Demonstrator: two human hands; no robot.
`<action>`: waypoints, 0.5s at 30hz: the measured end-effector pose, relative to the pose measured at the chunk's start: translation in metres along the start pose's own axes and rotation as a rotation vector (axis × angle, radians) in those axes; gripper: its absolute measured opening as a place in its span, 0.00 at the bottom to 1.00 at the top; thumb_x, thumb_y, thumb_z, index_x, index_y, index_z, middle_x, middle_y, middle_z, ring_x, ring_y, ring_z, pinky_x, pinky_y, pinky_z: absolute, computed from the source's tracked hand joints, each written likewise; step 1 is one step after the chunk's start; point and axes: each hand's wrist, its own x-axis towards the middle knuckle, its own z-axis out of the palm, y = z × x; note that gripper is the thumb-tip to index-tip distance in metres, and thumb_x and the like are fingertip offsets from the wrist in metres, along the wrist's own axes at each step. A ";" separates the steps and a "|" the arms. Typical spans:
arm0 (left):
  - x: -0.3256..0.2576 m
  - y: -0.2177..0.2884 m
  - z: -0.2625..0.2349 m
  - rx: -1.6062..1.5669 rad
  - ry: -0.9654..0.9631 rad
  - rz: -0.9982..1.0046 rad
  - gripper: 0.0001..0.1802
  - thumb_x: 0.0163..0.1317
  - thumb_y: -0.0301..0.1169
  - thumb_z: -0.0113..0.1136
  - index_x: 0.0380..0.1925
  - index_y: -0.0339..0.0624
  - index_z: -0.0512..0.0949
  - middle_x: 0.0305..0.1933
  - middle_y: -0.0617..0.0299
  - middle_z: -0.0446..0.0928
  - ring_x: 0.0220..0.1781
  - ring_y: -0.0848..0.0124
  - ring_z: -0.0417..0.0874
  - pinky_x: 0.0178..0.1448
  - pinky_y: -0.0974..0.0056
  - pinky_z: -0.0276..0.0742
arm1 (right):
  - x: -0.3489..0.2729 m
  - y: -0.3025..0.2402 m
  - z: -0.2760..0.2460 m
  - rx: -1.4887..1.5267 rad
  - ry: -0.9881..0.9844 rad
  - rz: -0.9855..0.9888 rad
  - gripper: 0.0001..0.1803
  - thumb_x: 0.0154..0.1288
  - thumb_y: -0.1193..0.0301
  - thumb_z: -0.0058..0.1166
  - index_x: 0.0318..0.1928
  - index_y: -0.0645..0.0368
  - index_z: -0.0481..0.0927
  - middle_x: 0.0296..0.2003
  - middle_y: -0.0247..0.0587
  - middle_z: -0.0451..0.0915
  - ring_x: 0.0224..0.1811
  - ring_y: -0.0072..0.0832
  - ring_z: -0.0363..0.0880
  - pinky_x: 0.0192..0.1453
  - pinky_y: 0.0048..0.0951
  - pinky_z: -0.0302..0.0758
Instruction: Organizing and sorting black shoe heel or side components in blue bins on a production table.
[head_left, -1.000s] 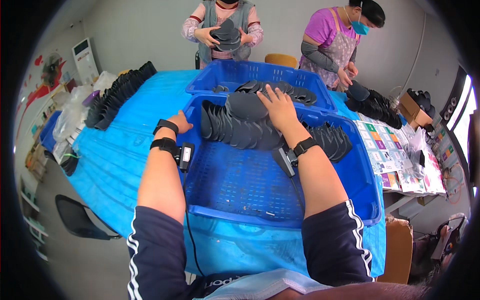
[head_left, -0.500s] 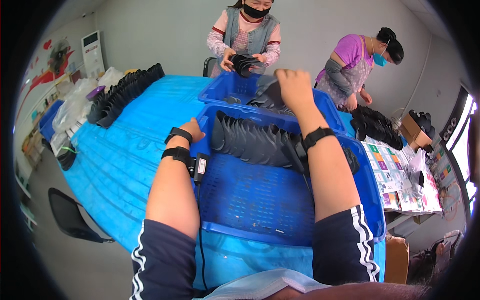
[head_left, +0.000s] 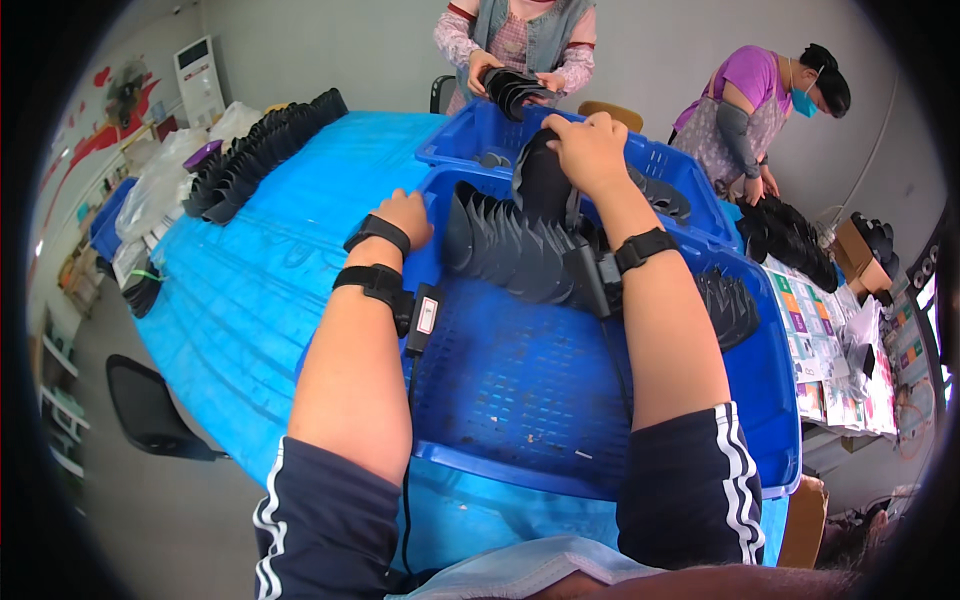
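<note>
A blue plastic bin point(head_left: 440, 455) lies in front of me, with a row of dark grey, insole-shaped pieces point(head_left: 505, 250) standing against its far side. My left hand point(head_left: 407, 218) is closed over the bin's far left corner. Above the far rim, my right hand point(head_left: 588, 150) grips a stack of black insoles point(head_left: 546, 185), held upright over the row. Its fingertips are partly hidden behind the stack. A shorter row of insoles point(head_left: 725, 305) sits at the bin's right end. Both wrists carry black straps, each with a small cabled device.
A second blue bin point(head_left: 450, 150) holding several insoles adjoins the far side. Behind it, a person holds a black stack point(head_left: 512, 92). Another person works at a dark pile point(head_left: 785, 235) on the right. A long insole row point(head_left: 265, 150) lies on the blue-covered table point(head_left: 230, 290).
My right hand has brought the insoles down and nearer, from over the far bin to the row in the near bin. My left hand remains on the rim. The view has shifted slightly.
</note>
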 end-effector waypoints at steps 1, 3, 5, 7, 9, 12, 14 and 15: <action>-0.002 -0.002 -0.002 -0.008 0.149 0.063 0.31 0.51 0.40 0.57 0.55 0.40 0.63 0.53 0.48 0.67 0.54 0.53 0.70 0.56 0.56 0.67 | 0.002 0.003 0.003 -0.018 0.029 -0.046 0.12 0.54 0.62 0.53 0.42 0.39 0.76 0.32 0.34 0.77 0.44 0.35 0.69 0.48 0.40 0.59; -0.004 -0.004 -0.005 -0.016 0.296 0.126 0.28 0.52 0.39 0.57 0.54 0.45 0.66 0.52 0.52 0.69 0.54 0.56 0.70 0.56 0.56 0.67 | 0.004 0.003 -0.004 -0.035 0.058 -0.092 0.12 0.55 0.62 0.52 0.42 0.41 0.75 0.31 0.34 0.78 0.43 0.35 0.71 0.47 0.40 0.62; -0.002 -0.004 -0.008 -0.149 0.334 0.226 0.26 0.52 0.37 0.56 0.53 0.50 0.67 0.50 0.54 0.70 0.52 0.56 0.71 0.56 0.55 0.66 | 0.003 0.002 -0.006 0.054 -0.116 -0.029 0.14 0.58 0.63 0.49 0.46 0.46 0.72 0.34 0.39 0.77 0.40 0.39 0.74 0.43 0.41 0.68; -0.004 -0.005 -0.007 -0.111 0.298 0.260 0.26 0.52 0.35 0.55 0.53 0.47 0.66 0.49 0.53 0.72 0.51 0.56 0.72 0.55 0.56 0.67 | -0.004 -0.001 0.001 0.107 -0.110 -0.004 0.14 0.59 0.64 0.47 0.47 0.47 0.70 0.36 0.41 0.76 0.40 0.41 0.75 0.42 0.42 0.69; -0.004 -0.005 -0.007 -0.075 0.266 0.299 0.26 0.52 0.34 0.55 0.53 0.45 0.66 0.47 0.53 0.73 0.50 0.57 0.73 0.54 0.58 0.68 | -0.005 -0.001 0.001 0.224 -0.181 0.052 0.20 0.58 0.66 0.47 0.52 0.50 0.65 0.43 0.48 0.72 0.44 0.45 0.74 0.45 0.44 0.71; -0.002 -0.006 -0.008 -0.096 0.266 0.331 0.25 0.52 0.33 0.55 0.52 0.44 0.67 0.44 0.53 0.75 0.49 0.57 0.74 0.53 0.58 0.69 | -0.012 0.002 -0.006 0.306 -0.218 0.079 0.26 0.54 0.70 0.51 0.55 0.51 0.62 0.46 0.51 0.68 0.46 0.47 0.72 0.47 0.43 0.71; 0.003 0.005 -0.008 -0.166 0.216 0.341 0.25 0.52 0.32 0.55 0.52 0.43 0.67 0.45 0.52 0.75 0.49 0.56 0.74 0.52 0.57 0.70 | -0.016 0.012 -0.011 0.343 -0.189 0.037 0.33 0.47 0.76 0.54 0.56 0.52 0.59 0.45 0.53 0.68 0.46 0.48 0.71 0.47 0.41 0.71; 0.010 0.008 -0.004 -0.192 0.205 0.384 0.25 0.53 0.31 0.55 0.53 0.42 0.66 0.47 0.49 0.74 0.49 0.55 0.74 0.52 0.58 0.70 | -0.019 0.020 -0.009 0.386 -0.150 0.007 0.34 0.45 0.77 0.53 0.56 0.51 0.60 0.42 0.53 0.70 0.43 0.49 0.72 0.45 0.41 0.72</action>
